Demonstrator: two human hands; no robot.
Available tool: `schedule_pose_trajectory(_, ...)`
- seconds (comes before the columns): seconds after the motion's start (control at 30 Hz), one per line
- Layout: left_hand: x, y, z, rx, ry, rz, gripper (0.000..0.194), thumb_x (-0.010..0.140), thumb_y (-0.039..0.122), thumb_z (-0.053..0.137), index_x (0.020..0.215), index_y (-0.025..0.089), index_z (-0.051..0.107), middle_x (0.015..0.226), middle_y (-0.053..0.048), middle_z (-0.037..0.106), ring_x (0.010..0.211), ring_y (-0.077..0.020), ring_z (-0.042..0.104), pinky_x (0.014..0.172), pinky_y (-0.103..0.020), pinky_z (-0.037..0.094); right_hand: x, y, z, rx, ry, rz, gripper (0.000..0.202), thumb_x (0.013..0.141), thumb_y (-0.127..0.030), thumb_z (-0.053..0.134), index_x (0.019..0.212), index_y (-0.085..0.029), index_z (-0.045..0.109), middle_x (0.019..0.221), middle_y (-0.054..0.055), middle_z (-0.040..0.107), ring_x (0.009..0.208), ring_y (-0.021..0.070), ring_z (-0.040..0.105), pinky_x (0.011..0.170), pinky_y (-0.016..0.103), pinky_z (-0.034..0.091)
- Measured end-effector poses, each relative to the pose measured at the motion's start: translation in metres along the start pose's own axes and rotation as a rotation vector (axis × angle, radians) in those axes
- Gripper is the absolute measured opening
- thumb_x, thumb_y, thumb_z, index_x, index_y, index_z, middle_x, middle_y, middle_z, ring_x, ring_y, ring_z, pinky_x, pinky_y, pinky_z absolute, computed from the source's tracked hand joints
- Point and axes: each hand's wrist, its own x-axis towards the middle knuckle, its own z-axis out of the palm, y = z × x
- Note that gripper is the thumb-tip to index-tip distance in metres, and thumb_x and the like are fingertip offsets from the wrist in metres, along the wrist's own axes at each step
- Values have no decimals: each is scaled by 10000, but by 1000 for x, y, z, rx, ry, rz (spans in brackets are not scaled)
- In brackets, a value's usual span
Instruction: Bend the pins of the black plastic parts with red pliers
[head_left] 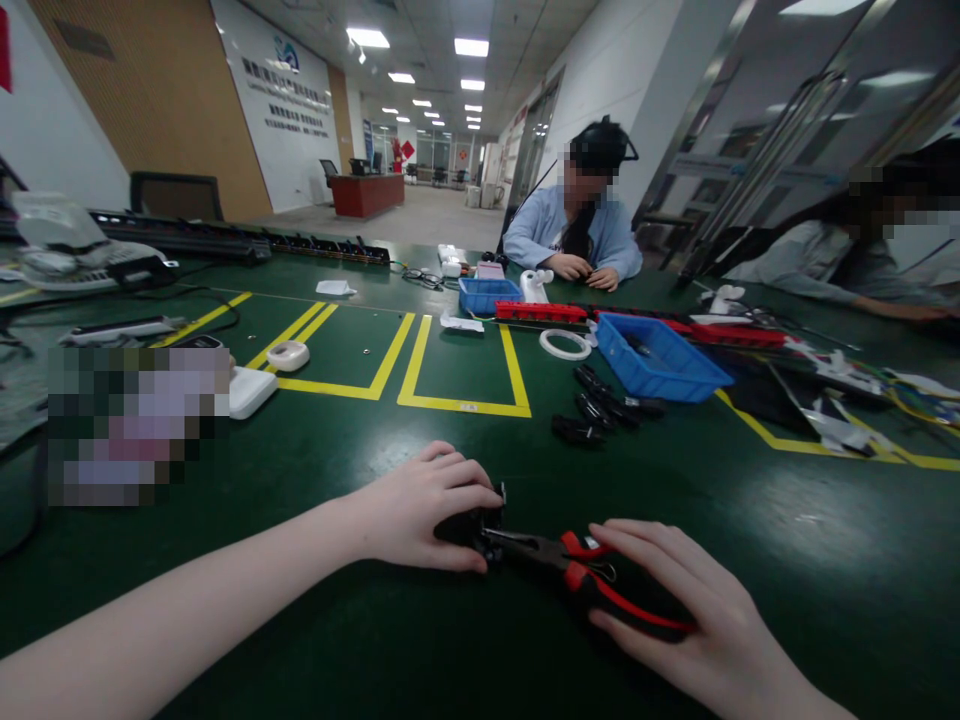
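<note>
My left hand [439, 510] is closed round a small black part [466, 526] low over the green table, its fingers hiding much of it. In my right hand [690, 600] is a pair of needle-nose pliers [574, 565] with red and black handles. The pliers' jaws point left and meet the black part at its right side; a thin metal piece shows near the tips, too small to make out. Beyond my hands, several black parts [592, 410] lie in a loose group.
A blue bin [660, 365] stands behind the black parts, with a white ring [565, 345] beside it. Yellow tape [465, 405] marks the green table [322, 450]. A white box [251, 392] lies left. Across the table sits a person [574, 235]; another is at the right.
</note>
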Motion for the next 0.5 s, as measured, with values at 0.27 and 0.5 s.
schedule_pose_trajectory(0.27, -3, 2, 3, 108, 74, 43, 427, 878, 413, 659, 1241, 201, 580, 1230, -88, 620, 1095, -244, 595, 952, -390, 439, -2, 3, -2, -37, -1, -28, 513, 841, -387, 677, 1322, -262, 551, 1166, 78, 697, 1004, 236, 688, 839, 372, 574)
schedule_pose_trajectory(0.5, -1, -1, 7, 54, 51, 230, 275, 953, 240, 558, 1211, 150, 586, 1281, -97, 639, 1259, -216, 558, 1044, -345, 480, -4, 6, -2, -64, 9, -72, 530, 847, -381, 674, 1343, -251, 538, 1172, 94, 696, 1013, 247, 686, 852, 386, 563)
